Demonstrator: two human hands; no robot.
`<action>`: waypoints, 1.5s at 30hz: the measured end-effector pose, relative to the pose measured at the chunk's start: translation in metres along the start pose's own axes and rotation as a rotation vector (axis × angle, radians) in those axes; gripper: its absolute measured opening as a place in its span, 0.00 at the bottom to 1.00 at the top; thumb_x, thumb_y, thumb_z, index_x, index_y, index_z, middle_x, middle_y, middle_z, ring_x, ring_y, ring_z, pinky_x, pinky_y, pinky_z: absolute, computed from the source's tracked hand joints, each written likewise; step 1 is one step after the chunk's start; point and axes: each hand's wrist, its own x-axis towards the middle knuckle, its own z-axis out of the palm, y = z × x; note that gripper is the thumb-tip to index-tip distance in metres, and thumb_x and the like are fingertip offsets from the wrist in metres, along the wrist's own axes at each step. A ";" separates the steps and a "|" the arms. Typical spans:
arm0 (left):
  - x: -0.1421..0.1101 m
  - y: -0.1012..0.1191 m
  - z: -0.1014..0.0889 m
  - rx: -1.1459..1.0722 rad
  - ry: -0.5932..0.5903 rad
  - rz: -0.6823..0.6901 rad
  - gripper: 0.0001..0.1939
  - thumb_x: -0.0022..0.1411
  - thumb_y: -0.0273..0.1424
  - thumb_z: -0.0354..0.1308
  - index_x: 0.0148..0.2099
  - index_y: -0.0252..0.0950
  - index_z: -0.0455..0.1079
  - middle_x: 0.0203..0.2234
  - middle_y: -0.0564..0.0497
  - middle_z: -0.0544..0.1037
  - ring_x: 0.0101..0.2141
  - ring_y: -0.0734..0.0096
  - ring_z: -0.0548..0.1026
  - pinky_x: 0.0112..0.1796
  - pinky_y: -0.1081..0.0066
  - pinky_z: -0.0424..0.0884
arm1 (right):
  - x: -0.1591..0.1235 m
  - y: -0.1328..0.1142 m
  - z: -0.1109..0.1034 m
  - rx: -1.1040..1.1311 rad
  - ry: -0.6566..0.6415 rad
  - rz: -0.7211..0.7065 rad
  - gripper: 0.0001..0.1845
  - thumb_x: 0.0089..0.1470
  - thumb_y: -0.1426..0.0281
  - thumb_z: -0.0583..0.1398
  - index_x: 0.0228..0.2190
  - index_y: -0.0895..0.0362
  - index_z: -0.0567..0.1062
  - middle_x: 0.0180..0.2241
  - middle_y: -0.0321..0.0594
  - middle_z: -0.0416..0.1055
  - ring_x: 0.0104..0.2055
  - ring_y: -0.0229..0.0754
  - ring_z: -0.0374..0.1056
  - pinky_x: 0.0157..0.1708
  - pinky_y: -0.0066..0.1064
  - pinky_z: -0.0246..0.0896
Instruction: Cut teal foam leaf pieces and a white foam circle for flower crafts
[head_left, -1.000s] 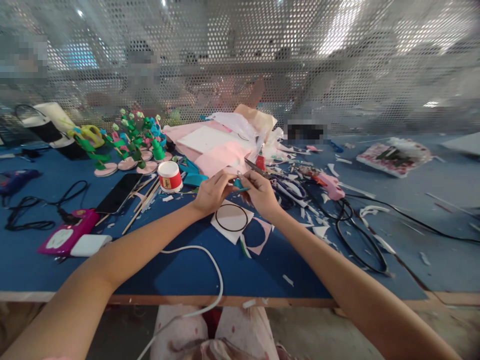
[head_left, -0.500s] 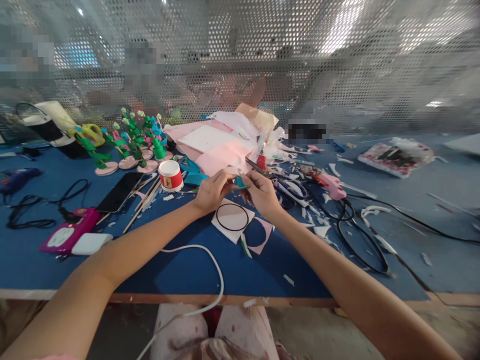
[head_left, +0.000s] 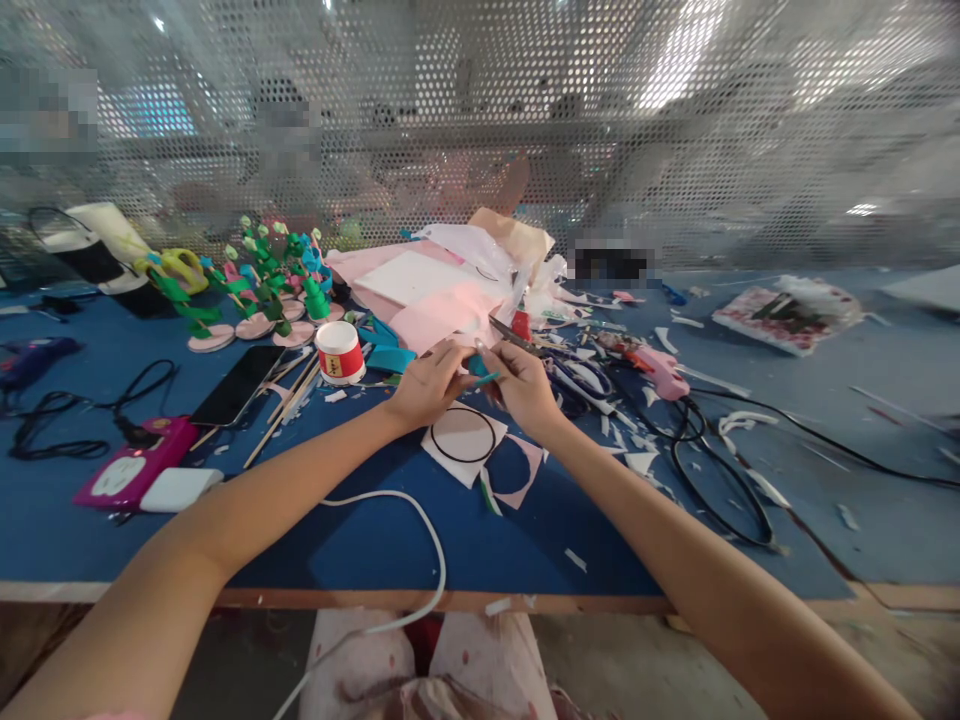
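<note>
My left hand point(head_left: 424, 384) and my right hand point(head_left: 522, 386) meet over the middle of the blue table point(head_left: 390, 540). Both pinch a small teal and green strip point(head_left: 480, 372) between the fingertips. Just below them lies a white square with a black ring on it point(head_left: 463, 438), beside a pink foam offcut with a round hole point(head_left: 517, 470). Scissors point(head_left: 517, 338) lie just beyond my right hand.
Green and teal foam flowers on pink discs point(head_left: 262, 290) stand at the back left, with a red and white cup point(head_left: 339, 352), wooden sticks point(head_left: 289, 400) and a phone point(head_left: 238, 385). A pink glue gun point(head_left: 660, 368) and black cables point(head_left: 720, 480) lie right. A perforated screen point(head_left: 525, 120) closes the back.
</note>
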 end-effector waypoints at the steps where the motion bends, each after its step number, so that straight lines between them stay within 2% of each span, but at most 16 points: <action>1: -0.001 -0.001 0.000 0.027 -0.004 0.003 0.20 0.66 0.41 0.40 0.46 0.30 0.63 0.35 0.42 0.74 0.32 0.69 0.73 0.33 0.71 0.69 | 0.000 -0.001 0.001 0.006 -0.008 0.012 0.23 0.46 0.50 0.58 0.19 0.55 0.61 0.11 0.28 0.56 0.11 0.29 0.49 0.11 0.24 0.41; 11: -0.003 0.004 -0.003 0.167 0.096 -0.003 0.16 0.67 0.37 0.41 0.43 0.31 0.63 0.30 0.45 0.73 0.30 0.72 0.74 0.27 0.76 0.66 | -0.001 -0.001 0.004 0.053 -0.078 0.011 0.29 0.41 0.42 0.57 0.17 0.55 0.60 0.11 0.29 0.55 0.12 0.29 0.49 0.12 0.25 0.42; 19: -0.002 -0.001 0.001 0.138 0.089 0.009 0.20 0.65 0.42 0.42 0.46 0.31 0.61 0.34 0.45 0.73 0.29 0.73 0.74 0.28 0.76 0.67 | 0.000 -0.003 0.001 0.036 -0.056 0.037 0.25 0.44 0.48 0.59 0.17 0.55 0.61 0.10 0.29 0.56 0.11 0.29 0.49 0.11 0.25 0.41; 25: -0.003 0.001 0.002 0.148 0.089 -0.007 0.16 0.67 0.38 0.39 0.42 0.31 0.62 0.31 0.44 0.73 0.32 0.71 0.74 0.28 0.75 0.67 | 0.000 0.000 0.003 0.059 -0.056 0.023 0.26 0.43 0.46 0.59 0.17 0.55 0.61 0.11 0.28 0.55 0.12 0.29 0.47 0.11 0.25 0.40; 37: -0.004 0.009 0.002 0.223 0.140 -0.031 0.14 0.67 0.34 0.38 0.43 0.31 0.60 0.31 0.44 0.71 0.30 0.69 0.72 0.28 0.73 0.65 | -0.004 -0.002 0.009 0.032 0.028 0.008 0.21 0.47 0.54 0.60 0.18 0.55 0.61 0.11 0.27 0.55 0.12 0.29 0.49 0.13 0.25 0.41; 41: -0.003 0.008 0.003 0.117 0.139 -0.068 0.17 0.67 0.38 0.37 0.41 0.32 0.61 0.29 0.46 0.71 0.29 0.71 0.70 0.28 0.73 0.64 | -0.003 0.002 0.007 0.010 0.016 -0.026 0.20 0.49 0.54 0.58 0.19 0.55 0.61 0.12 0.28 0.55 0.13 0.30 0.49 0.14 0.25 0.43; 45: 0.002 0.005 0.005 -0.115 0.116 -0.215 0.22 0.67 0.42 0.33 0.34 0.34 0.61 0.22 0.52 0.67 0.24 0.74 0.67 0.27 0.72 0.64 | -0.001 0.005 0.001 -0.114 -0.042 -0.076 0.20 0.50 0.55 0.57 0.19 0.56 0.61 0.13 0.29 0.56 0.15 0.30 0.51 0.16 0.25 0.45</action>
